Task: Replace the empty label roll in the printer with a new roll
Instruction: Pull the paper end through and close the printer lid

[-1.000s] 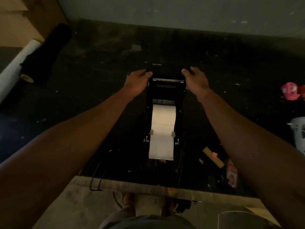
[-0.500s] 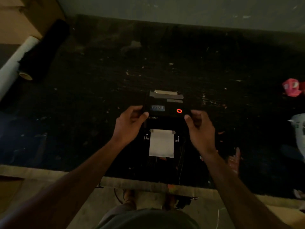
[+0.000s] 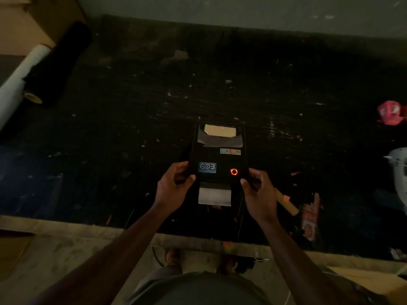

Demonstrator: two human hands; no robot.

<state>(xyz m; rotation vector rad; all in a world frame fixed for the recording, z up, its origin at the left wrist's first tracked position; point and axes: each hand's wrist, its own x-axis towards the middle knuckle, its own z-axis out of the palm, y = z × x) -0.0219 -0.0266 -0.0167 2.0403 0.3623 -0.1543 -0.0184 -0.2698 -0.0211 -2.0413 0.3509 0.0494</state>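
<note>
Head camera looks down on a black label printer [image 3: 218, 159] sitting on a dark, scuffed worktop [image 3: 132, 119], with its long axis running straight away from the person, near end by the hands and far end pointing toward the back wall. The printer's lid lies down over the body, and a red ring light [image 3: 234, 171] glows on its top beside a blue sticker [image 3: 207, 167]. A strip of white label paper [image 3: 214, 196] sticks out of the near end, between the two wrists, so the new roll appears to be loaded inside, though the roll itself is hidden under the lid. The left hand [image 3: 174, 190] clamps the near left corner of the lid, thumb on top and fingers curled round the side; the right hand [image 3: 259, 194] mirrors it on the near right corner. Both hands are closed on the printer and sit at about the same reach, neither clearly nearer, with the body of the machine lying ahead of them and the paper tongue just behind the thumbs. By my judgement the coming move is a downward press to latch the lid, and it depends on even force at both corners so the lid seats square along that long axis without pinching the paper crooked. A brown cardboard core [image 3: 286, 202], likely the spent roll, lies just right of the right wrist, clear of the printer.
</note>
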